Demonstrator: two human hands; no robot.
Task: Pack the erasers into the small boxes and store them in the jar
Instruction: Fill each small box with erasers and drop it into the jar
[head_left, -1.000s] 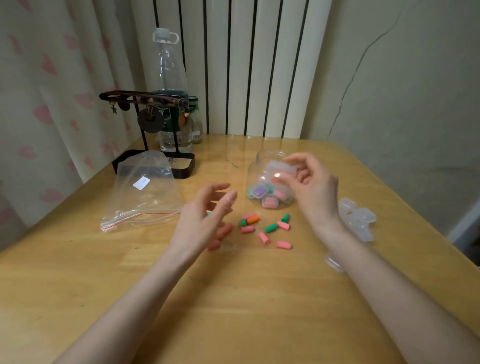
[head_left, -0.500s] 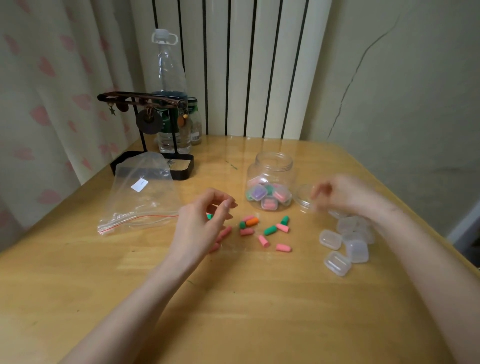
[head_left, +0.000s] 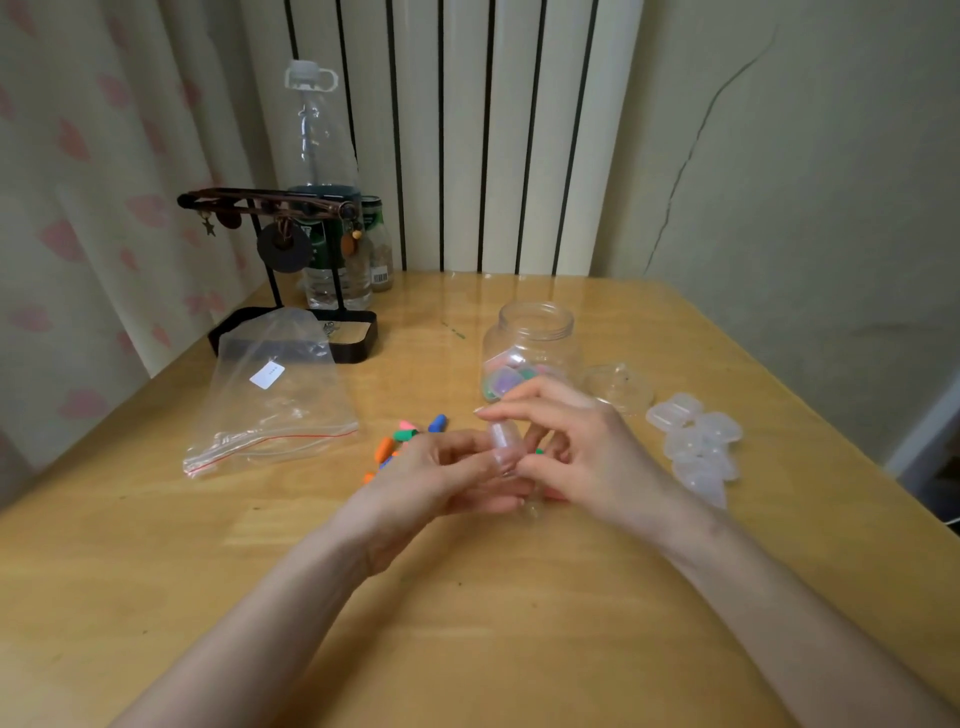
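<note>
Left hand: the left hand (head_left: 441, 480) is above the middle of the bench (head_left: 156, 545), fingers curled, thumb and fingertips closed on one small clear box (head_left: 503, 441).
Right hand: the right hand (head_left: 582, 447) meets it from the right, fingers bent and pinched on the same box; the two hands touch around it.
Held box: translucent, standing up between the fingertips; whether its lid is open cannot be told.
Erasers: the loose erasers (head_left: 410, 434), orange, pink, green and blue, lie on the bench just left of and behind the left hand, some hidden under the hands.
Jar: the clear jar (head_left: 532, 343) stands open on the far side of the hands, with filled small boxes in its bottom.
Jar lid: the clear lid (head_left: 621, 384) lies on the bench just right of the jar.
Empty boxes: a cluster of empty boxes (head_left: 698, 441) lies to the right, near the right wrist.
Bag: a zip bag (head_left: 275, 400) lies flat on the left.
Far left: a black stand (head_left: 291, 270) and a tall bottle (head_left: 322, 156) by the wall.
</note>
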